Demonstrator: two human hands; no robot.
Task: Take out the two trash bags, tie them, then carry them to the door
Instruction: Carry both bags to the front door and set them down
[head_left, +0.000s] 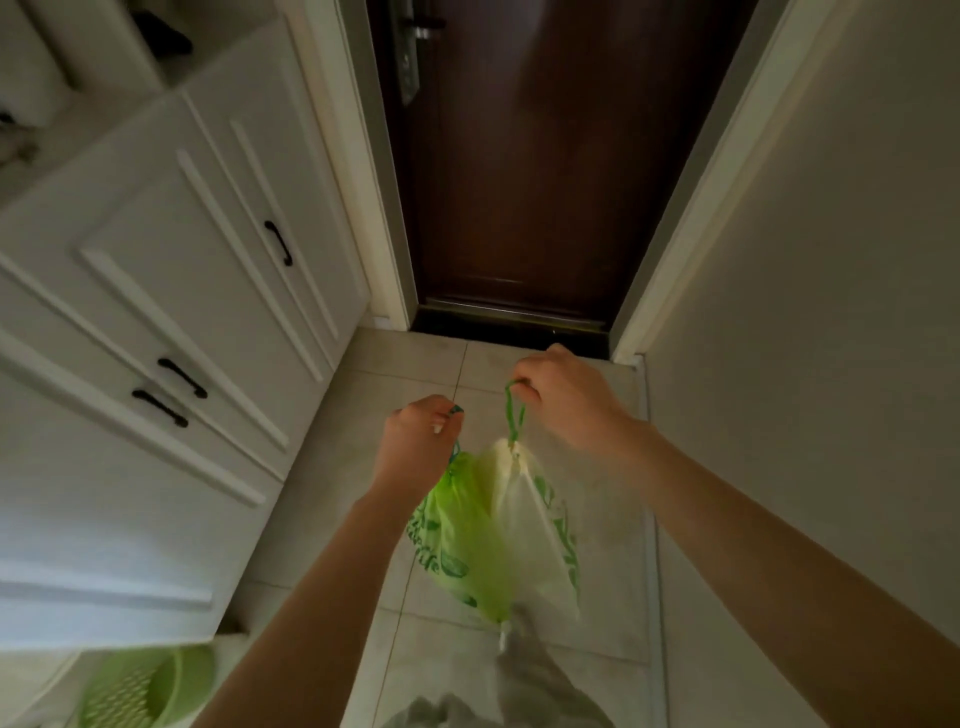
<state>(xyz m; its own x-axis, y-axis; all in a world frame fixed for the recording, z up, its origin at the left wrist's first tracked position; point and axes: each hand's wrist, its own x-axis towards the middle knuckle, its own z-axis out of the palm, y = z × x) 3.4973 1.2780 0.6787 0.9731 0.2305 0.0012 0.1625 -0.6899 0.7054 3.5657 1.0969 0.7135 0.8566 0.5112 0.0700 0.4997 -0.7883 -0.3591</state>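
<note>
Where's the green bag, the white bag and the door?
green bag (467, 525): head view, on its bulging side.
white bag (524, 530): head view, on its pale front.
door (545, 156): head view, on its dark brown panel.

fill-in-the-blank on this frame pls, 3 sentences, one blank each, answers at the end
1. The left hand holds the drawstring of the ____ trash bag.
2. The right hand pinches a green drawstring loop of the ____ trash bag.
3. Straight ahead, the dark brown door is ____.

Missing words: green; white; closed
</note>
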